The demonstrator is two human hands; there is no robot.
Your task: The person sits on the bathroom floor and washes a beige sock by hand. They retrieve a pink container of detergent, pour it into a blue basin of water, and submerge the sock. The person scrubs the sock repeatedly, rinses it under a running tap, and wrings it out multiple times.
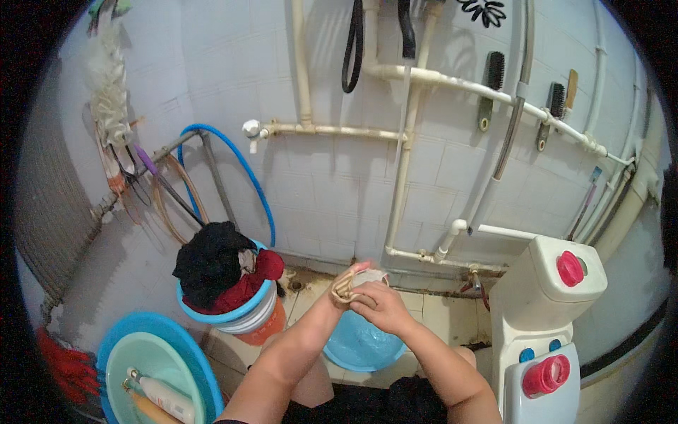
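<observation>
- A pale beige cloth (pixel 369 278) is bunched between the two hands, just above a blue basin.
- The right hand (pixel 380 305) has its fingers bent and clamped on the cloth; the left hand (pixel 343 284) is against the cloth too, but I cannot tell whether its fingers are closed.
- The blue basin (pixel 364 355) stands on a tiled floor (pixel 441 318), beige and stained brown along the wall.
- Pale tiles cover the wall (pixel 332 173), crossed by cream pipes (pixel 332 131); a white toilet (pixel 519 290) stands to the right.
- Two pink-red containers rest on the toilet: one (pixel 571 268) on the tank, one (pixel 547 376) on the lid.
- Three brushes hang on the wall at upper right: two dark-bristled (pixel 496 71) (pixel 556 102), one with a wooden back (pixel 571 88).
- To the left, one light-blue-rimmed bucket (pixel 272 293) is heaped with black and dark red clothes (pixel 215 258).
- Two nested basins sit at lower left: a pale green one (pixel 187 367) inside a larger blue one (pixel 106 343).
- A white bottle (pixel 166 397) lies in the green basin; an orange item (pixel 150 408) beside it is hard to make out.
- Both nested basins are cut off below.
- The cloth hides part of the left fingers.
</observation>
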